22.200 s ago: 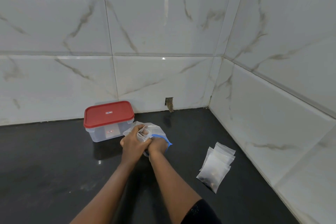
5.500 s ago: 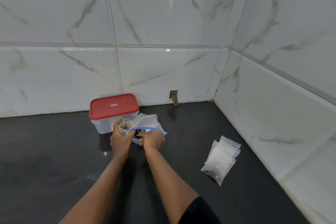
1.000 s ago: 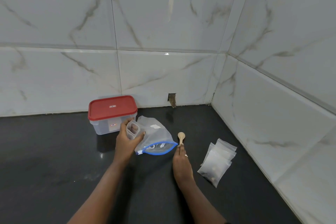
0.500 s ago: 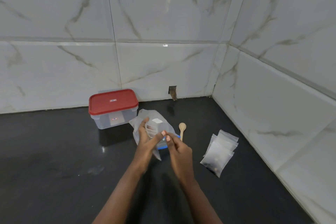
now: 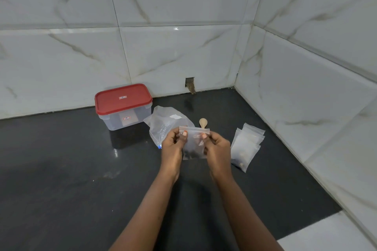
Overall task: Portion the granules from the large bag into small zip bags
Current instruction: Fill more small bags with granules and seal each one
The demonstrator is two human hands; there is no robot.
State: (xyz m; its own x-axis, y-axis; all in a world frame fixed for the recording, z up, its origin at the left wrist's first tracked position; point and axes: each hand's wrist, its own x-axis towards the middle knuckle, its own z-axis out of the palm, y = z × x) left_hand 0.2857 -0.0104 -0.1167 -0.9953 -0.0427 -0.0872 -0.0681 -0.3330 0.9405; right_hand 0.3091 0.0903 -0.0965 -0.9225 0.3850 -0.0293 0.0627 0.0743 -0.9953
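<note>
Dark counter [image 5: 61,179] below; my left hand [image 5: 172,149] and right hand [image 5: 217,146] pinch the small zip bag [image 5: 193,144]. Unsealed top could spill granules [image 5: 190,154].

To my left the dark counter [image 5: 61,169] has lots of open room to reach across. In front, the box with the red lid [image 5: 123,106], the big bag [image 5: 163,122] and the spoon [image 5: 203,122] are in the way. On my right sits a pile of small bags [image 5: 245,144], near the wall [image 5: 306,98].
</note>
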